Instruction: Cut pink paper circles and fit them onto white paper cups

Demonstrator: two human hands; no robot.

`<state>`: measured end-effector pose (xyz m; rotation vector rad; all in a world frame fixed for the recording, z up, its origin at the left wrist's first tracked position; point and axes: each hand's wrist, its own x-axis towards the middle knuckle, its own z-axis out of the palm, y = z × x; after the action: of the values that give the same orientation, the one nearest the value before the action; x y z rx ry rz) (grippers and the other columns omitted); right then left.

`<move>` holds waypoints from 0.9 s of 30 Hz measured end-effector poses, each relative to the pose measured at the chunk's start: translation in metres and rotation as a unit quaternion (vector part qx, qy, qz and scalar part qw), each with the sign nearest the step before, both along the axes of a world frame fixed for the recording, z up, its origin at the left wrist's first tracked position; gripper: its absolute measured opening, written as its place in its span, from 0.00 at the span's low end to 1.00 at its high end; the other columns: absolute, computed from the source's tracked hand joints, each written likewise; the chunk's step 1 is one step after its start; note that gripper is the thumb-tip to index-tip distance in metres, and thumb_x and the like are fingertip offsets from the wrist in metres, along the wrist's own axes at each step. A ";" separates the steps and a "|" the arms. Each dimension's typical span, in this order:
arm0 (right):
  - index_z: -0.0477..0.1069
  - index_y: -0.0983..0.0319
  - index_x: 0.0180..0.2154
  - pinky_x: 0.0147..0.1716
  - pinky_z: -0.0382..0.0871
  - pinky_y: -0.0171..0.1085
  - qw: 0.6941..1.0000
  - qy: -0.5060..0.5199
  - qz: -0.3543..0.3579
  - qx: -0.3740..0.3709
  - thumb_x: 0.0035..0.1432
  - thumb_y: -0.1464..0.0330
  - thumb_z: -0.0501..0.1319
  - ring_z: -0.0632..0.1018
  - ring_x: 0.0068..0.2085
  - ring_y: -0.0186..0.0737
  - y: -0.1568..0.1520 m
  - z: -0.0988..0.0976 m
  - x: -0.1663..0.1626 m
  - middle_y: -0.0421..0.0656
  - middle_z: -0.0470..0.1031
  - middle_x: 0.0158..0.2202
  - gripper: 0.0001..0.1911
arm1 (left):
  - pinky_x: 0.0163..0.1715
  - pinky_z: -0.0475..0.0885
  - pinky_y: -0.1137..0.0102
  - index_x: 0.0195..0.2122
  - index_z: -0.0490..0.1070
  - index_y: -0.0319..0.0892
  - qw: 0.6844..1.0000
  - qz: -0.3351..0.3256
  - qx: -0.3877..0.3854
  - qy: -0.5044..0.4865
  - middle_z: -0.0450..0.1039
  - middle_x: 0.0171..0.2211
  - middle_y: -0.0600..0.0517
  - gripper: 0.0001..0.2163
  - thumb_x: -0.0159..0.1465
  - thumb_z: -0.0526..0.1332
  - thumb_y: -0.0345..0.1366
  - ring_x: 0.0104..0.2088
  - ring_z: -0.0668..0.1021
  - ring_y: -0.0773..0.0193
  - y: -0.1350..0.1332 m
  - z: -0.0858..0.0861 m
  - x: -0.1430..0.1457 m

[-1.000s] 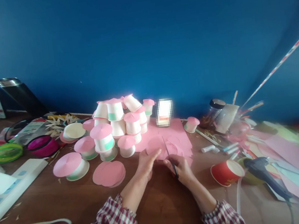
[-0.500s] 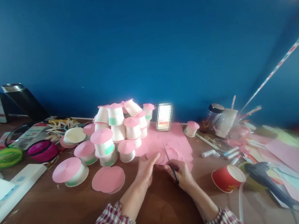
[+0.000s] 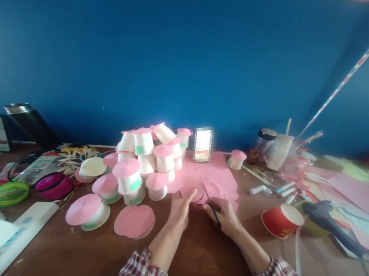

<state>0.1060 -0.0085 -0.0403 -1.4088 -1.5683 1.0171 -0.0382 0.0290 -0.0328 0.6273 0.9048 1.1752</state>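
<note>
My right hand is closed round a small pair of scissors, whose blades point away from me over a pink paper circle. My left hand pinches the near left edge of that circle, thumb up against the paper. The circle lies on a pink paper sheet spread on the brown table. Both wrists wear red-and-white checked sleeves.
A heap of white paper cups with pink lids stands behind my left hand, with a stack of pink discs to its left. At the right lie a tipped red cup, a glue gun, markers and a jar. A white power strip lies at the left.
The view has tilted up a little, so the whole scene sits lower. Both hands stay on the pink circle and scissors with almost no movement.
</note>
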 end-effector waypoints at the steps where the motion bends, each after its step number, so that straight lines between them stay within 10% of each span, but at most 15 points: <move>1: 0.68 0.65 0.26 0.17 0.48 0.30 1.000 0.000 0.000 0.001 0.53 0.57 0.63 0.59 0.19 0.28 0.000 0.000 0.000 0.33 0.55 0.16 0.17 | 0.21 0.68 0.73 0.29 0.72 0.36 1.000 0.003 0.000 0.004 0.73 0.23 0.50 0.14 0.48 0.69 0.41 0.22 0.74 0.66 0.000 0.000 0.000; 27: 0.68 0.64 0.27 0.15 0.53 0.29 0.997 0.065 0.013 -0.025 0.50 0.53 0.64 0.62 0.17 0.28 -0.002 -0.001 -0.001 0.33 0.60 0.16 0.20 | 0.26 0.69 0.70 0.31 0.74 0.35 0.999 -0.010 0.030 0.024 0.76 0.26 0.47 0.15 0.46 0.70 0.40 0.26 0.76 0.62 0.001 -0.008 0.000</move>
<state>0.1053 -0.0103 -0.0411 -1.3311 -1.4789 1.1488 -0.0384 0.0298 -0.0413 0.7132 0.9040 1.1776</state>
